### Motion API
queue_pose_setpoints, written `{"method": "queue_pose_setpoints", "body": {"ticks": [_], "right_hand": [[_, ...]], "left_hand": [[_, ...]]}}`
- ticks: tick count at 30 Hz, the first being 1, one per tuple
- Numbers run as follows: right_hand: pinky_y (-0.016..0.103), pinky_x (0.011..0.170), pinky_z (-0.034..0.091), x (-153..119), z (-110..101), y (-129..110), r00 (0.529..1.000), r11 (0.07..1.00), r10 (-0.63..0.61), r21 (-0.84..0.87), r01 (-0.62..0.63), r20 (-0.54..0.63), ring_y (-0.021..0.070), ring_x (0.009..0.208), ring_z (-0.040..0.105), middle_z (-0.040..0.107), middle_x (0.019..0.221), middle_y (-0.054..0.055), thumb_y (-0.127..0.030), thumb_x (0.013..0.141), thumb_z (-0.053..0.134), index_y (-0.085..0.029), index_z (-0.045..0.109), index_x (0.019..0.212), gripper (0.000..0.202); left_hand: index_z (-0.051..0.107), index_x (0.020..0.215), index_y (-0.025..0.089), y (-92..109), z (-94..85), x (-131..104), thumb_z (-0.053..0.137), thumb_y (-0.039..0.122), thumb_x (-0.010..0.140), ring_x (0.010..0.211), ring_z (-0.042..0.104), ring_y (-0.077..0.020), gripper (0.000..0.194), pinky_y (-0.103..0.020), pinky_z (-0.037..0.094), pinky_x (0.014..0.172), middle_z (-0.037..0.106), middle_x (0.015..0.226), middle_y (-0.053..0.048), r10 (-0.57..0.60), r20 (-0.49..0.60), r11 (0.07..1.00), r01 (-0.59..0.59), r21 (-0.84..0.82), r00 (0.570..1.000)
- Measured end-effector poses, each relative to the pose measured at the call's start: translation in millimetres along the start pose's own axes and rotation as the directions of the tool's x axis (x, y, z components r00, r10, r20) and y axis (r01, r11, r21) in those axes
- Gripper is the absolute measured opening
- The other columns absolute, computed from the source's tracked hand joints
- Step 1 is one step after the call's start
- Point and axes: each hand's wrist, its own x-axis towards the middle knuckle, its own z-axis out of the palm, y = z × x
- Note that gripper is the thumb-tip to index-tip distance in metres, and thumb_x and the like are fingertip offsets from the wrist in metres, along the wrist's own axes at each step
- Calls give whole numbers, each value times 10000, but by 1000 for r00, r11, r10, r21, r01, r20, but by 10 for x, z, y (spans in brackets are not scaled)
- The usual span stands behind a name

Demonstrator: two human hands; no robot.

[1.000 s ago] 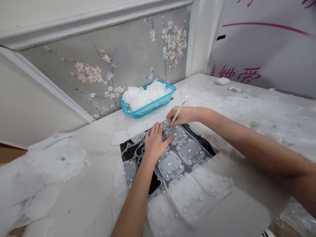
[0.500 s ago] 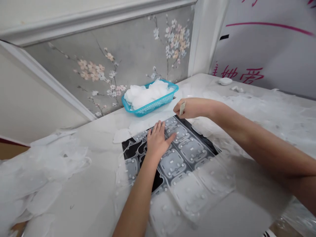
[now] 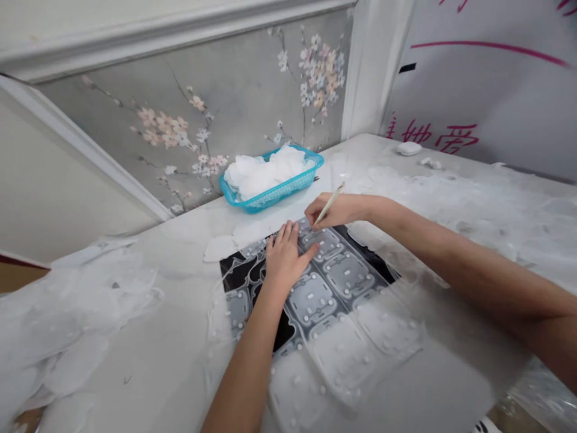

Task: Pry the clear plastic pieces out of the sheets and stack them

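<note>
A translucent moulded sheet with rows of rounded-square shapes lies on the table, partly over a black surface that shows through gaps in it. My left hand rests flat on the sheet, fingers and thumb spread. Just right of it, my right hand is closed on a slim pale pen-shaped tool. The tool slants, its lower end at the far part of the sheet; whether its tip is a blade I cannot tell.
Behind the sheet, near the wall, a blue plastic basket holds white soft pieces. Translucent plastic pieces are heaped at the left, and more clear plastic spreads over the right. A small white rounded object sits at the back right.
My right hand has come nearer and a little left, towards my left hand, and the tool now shows more of its length. My left hand stays spread on the sheet.
</note>
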Motion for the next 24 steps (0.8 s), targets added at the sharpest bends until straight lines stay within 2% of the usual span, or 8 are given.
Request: {"method": "queue_pose_setpoints", "body": {"ticks": [4, 10, 12, 14, 17, 19, 21, 24], "right_hand": [[189, 510, 341, -4, -2, -10, 1000, 1000, -1, -19, 2, 18, 83, 537, 488, 561, 565, -25, -134, 665, 563, -133, 565, 625, 40], [203, 549, 347, 3, 26, -63, 1000, 988, 21, -153, -21, -4, 103, 586, 514, 606, 644, 12, -131, 695, 550, -133, 599, 687, 50], [220, 564, 349, 11, 47, -45, 999, 976, 27, -216, -35, -41, 122, 619, 529, 620, 692, 26, -158, 729, 538, -143, 627, 761, 96], [238, 601, 379, 25, 74, -1, 994, 956, -10, -293, -23, -108, 148, 691, 557, 639, 813, 55, -187, 762, 532, -149, 639, 912, 188], [285, 748, 439, 57, 116, 85, 975, 944, -138, -322, 76, -173, 188, 895, 581, 617, 1058, 122, -185, 783, 539, -129, 608, 1096, 326], [304, 823, 443, 79, 135, 133, 972, 946, -189, -290, 142, -139, 193, 936, 589, 644, 1044, 121, -159, 790, 531, -125, 651, 1035, 276], [304, 826, 453, 91, 136, 162, 976, 951, -189, -268, 153, -112, 188, 892, 613, 687, 948, 107, -146, 809, 504, -125, 686, 949, 230], [303, 809, 466, 74, 94, 171, 972, 963, -150, -250, 102, -181, 194, 879, 631, 697, 946, 128, -148, 832, 474, -89, 688, 958, 255]], "left_hand": [[317, 1397, 171, -6, 9, 2, 344, 609, 856, 1370, 235, -210, 697, -456, 199, 1104, 252, 1485, -57, 1, -4, 1000, -1, 1, 1000], [329, 1389, 178, 13, 4, -9, 385, 578, 859, 1358, 258, -232, 667, -451, 198, 1100, 284, 1478, -86, 4, -18, 1000, -4, -3, 1000], [366, 1365, 171, 24, -3, -20, 447, 546, 846, 1321, 317, -266, 646, -453, 260, 1064, 345, 1443, -128, 11, -97, 1000, -12, -6, 995], [466, 1284, 184, 37, -16, -33, 510, 497, 829, 1229, 413, -293, 554, -433, 354, 983, 452, 1335, -149, 25, -199, 1000, -27, -8, 980], [623, 1054, 215, 50, -35, -44, 543, 400, 831, 1043, 514, -272, 300, -393, 411, 879, 567, 1076, -99, 109, -274, 993, -117, -11, 955], [663, 953, 221, 49, -36, -41, 546, 355, 837, 964, 536, -242, 212, -368, 420, 854, 584, 968, -66, 163, -278, 984, -176, -23, 947], [678, 921, 214, 43, -26, -31, 550, 330, 840, 922, 546, -218, 191, -333, 435, 827, 588, 919, -56, 181, -277, 979, -201, -44, 944], [687, 907, 191, 36, -7, -10, 560, 297, 836, 897, 546, -205, 180, -306, 449, 807, 584, 880, -57, 194, -277, 972, -222, -75, 941]]}}
